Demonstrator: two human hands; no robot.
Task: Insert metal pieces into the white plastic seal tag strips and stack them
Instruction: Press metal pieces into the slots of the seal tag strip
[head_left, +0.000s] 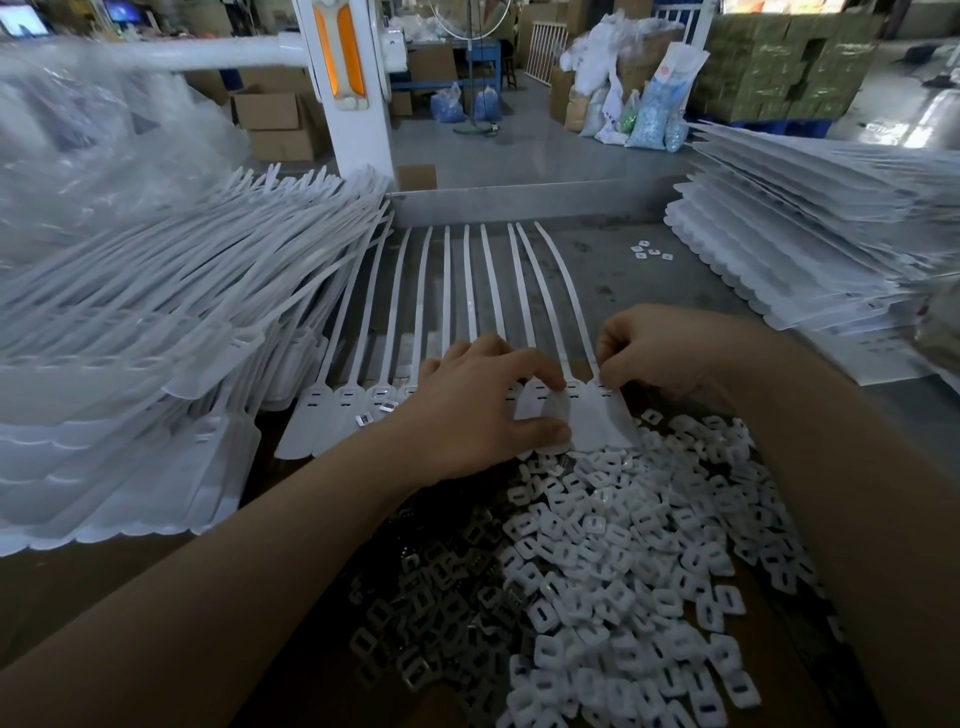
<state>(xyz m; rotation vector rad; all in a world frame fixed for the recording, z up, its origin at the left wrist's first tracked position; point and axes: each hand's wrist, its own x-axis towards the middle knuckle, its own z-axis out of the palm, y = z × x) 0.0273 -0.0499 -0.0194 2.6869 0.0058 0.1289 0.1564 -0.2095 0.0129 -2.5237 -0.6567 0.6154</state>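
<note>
- On the grey table (649, 291), a row of white strips (447, 312) lies flat, tails pointing away from the person, flat tag heads towards the person.
- The left hand (483, 405) rests on the tag heads of this row; its fingers are curled, and the thumb and forefinger pinch the edge of one tag head (540, 415).
- The right hand (654, 348) is just beside it, fingers curled, fingertips pressing at the slot end of the last tag (605, 421) on the right. I cannot tell if it holds a metal piece.
- Two small pieces (375, 413) lie on the tag heads at the left part of the row.
- Below the hands, a pile of dark metal pieces (426, 613) touches a bigger pile of white caps (623, 561).
- At the left, a tall stack of strips (156, 332) leans beside the row, with clear plastic bags (93, 130) behind it.
- At the right, another stack (810, 228) lies well apart from the hands.
- Near that stack, a few white caps (649, 252) lie alone on the table.
</note>
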